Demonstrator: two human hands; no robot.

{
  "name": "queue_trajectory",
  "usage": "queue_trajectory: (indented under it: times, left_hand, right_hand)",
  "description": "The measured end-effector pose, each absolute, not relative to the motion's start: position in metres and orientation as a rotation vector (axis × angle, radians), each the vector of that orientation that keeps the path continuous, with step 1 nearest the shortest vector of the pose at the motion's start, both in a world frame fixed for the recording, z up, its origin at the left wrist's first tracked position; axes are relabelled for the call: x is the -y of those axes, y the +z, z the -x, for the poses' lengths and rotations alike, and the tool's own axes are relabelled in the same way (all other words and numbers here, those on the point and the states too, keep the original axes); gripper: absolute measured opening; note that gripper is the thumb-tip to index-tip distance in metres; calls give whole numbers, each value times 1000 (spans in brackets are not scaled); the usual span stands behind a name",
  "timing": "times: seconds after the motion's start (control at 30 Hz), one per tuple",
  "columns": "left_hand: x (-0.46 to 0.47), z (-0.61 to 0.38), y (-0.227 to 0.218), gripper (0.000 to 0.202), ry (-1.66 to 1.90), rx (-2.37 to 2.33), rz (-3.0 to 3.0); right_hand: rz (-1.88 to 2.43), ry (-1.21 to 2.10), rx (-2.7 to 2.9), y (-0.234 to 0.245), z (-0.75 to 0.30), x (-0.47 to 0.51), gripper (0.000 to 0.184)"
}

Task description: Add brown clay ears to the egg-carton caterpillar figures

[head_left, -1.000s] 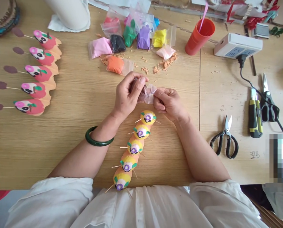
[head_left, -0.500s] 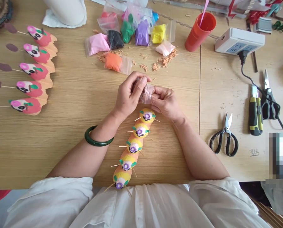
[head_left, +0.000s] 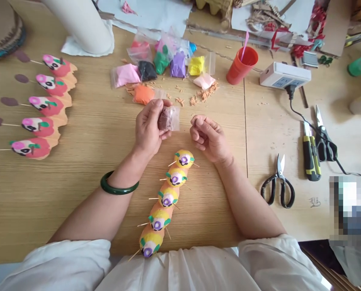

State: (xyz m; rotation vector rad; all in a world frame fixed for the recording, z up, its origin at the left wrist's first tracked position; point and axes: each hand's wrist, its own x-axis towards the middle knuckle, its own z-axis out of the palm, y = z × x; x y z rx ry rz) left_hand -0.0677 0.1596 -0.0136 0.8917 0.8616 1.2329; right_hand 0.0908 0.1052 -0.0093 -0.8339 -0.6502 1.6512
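My left hand (head_left: 150, 127) is closed around a small clear zip bag (head_left: 169, 118) with brown modelling clay inside. To its right, my right hand (head_left: 209, 135) is raised in a pinch, apart from the bag. A small piece of brown clay (head_left: 196, 121) shows between its thumb and forefinger. Below both hands lies an orange row of bumps (head_left: 167, 198), made into several yellow clay faces with purple rings, green leaf shapes and thin sticks poking out at the sides.
Pink faces (head_left: 44, 105) with brown ovals on sticks stand at left. Bags of coloured clay (head_left: 144, 95) lie ahead among orange crumbs. A red cup (head_left: 242, 66), power strip (head_left: 285, 76), box cutter (head_left: 311, 155), black-handled scissors (head_left: 279, 182) and another pair (head_left: 326, 141) are at right.
My hands have come apart. The left moved left with the bag of brown clay; the right let go of the bag's edge and now pinches a small piece. The view has tilted up slightly.
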Motion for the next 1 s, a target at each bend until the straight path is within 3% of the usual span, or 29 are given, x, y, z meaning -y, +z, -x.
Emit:
queue_trajectory:
  times: [0.33, 0.67, 0.9, 1.0]
  left_hand:
    - [-161, 68, -10, 24, 1244, -893, -772]
    - [-161, 67, -9, 23, 1219, -879, -742]
    - [-164, 67, -12, 33, 1256, -856, -809]
    - [-163, 67, -13, 39, 1263, -858, -858]
  right_hand:
    - [735, 1687, 617, -17, -96, -110, 23]
    - [702, 1596, 616, -10, -98, -108, 51]
    - [801, 1565, 595, -16, -100, -109, 20]
    - [758, 1581, 584, -19, -100, -110, 16]
